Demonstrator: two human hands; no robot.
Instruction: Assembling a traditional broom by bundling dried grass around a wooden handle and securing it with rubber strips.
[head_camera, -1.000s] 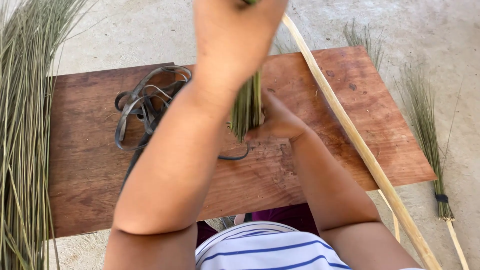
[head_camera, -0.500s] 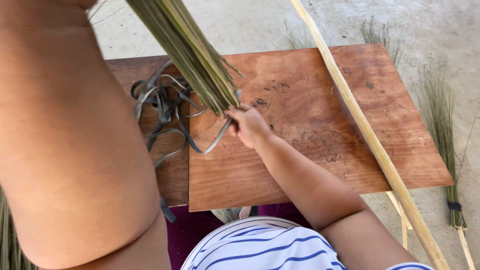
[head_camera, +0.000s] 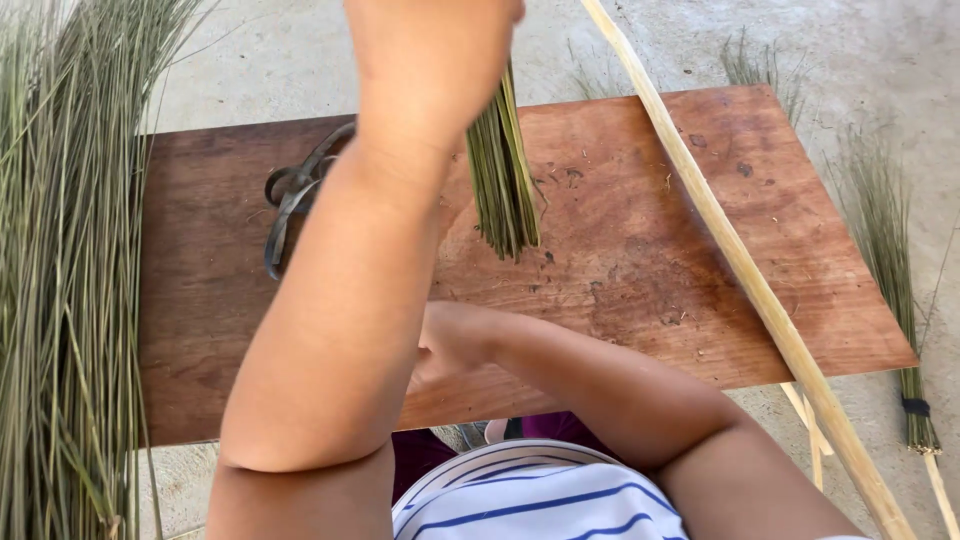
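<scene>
Since half a second ago, her right hand (head_camera: 450, 345) dropped off the stalks, fingers hidden behind the forearm so can't tell their state. Left hand (head_camera: 430, 50) clamps the bunch of green grass stalks (head_camera: 500, 180), cut ends just above the reddish-brown wooden board (head_camera: 660, 250). Bundle looks untied; dark rubber straps (head_camera: 295, 195) lie unused.

The raised left hand (head_camera: 432, 50) covers the upper part of the tight bundle of green grass stalks (head_camera: 503, 180), so its grip there is hidden. The left forearm hides most of the right hand (head_camera: 450, 345); whether it holds anything cannot be told. The same arm covers part of the dark coiled rubber strips (head_camera: 295, 195). The pale wooden stick (head_camera: 740, 270) and the big sheaf of loose green grass (head_camera: 60, 280) run past the picture's edges.
</scene>
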